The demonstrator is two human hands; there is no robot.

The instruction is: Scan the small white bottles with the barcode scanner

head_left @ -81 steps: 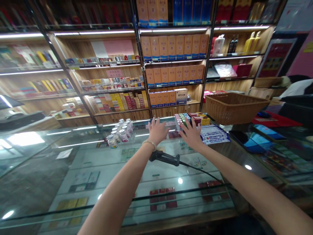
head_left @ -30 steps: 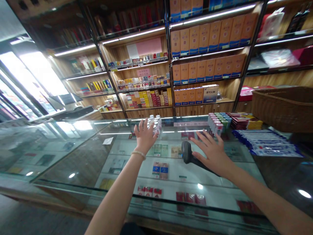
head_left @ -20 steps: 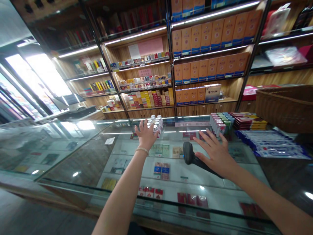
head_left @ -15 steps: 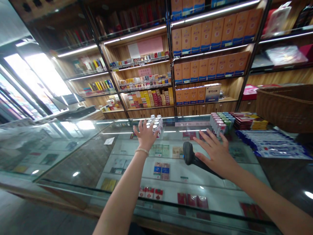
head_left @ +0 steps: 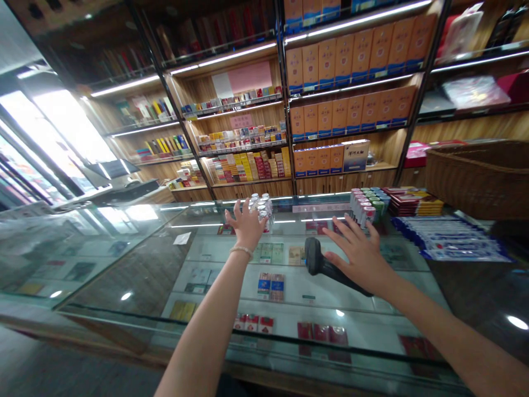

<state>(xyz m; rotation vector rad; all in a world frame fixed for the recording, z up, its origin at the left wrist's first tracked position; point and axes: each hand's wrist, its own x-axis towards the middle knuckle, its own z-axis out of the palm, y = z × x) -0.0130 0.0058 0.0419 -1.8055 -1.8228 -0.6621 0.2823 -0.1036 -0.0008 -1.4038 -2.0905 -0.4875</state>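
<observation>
My left hand [head_left: 246,225], a pale bracelet at its wrist, is stretched out with fingers spread in front of a cluster of small clear-topped containers [head_left: 265,207] on the glass counter [head_left: 289,309]. The fingers cover part of that cluster, and I cannot tell whether they touch it. My right hand [head_left: 362,258] has its fingers spread too, over a black handheld barcode scanner [head_left: 314,257]. The scanner's head shows left of my thumb, while the palm hides part of its handle. Beyond my right fingertips stand rows of pink, green and blue tubes [head_left: 363,208].
Flat red and yellow packs [head_left: 413,202], blue-white packets [head_left: 450,238] and a wicker basket [head_left: 479,179] occupy the right. Cigarette packs [head_left: 270,285] lie under the glass. Behind, shelves hold orange boxes [head_left: 326,60]; a monitor [head_left: 111,168] stands at the left.
The whole view has shifted slightly, so the counter and shelves appear a little further left. Both hands stay spread over the same spots; nothing has been taken hold of.
</observation>
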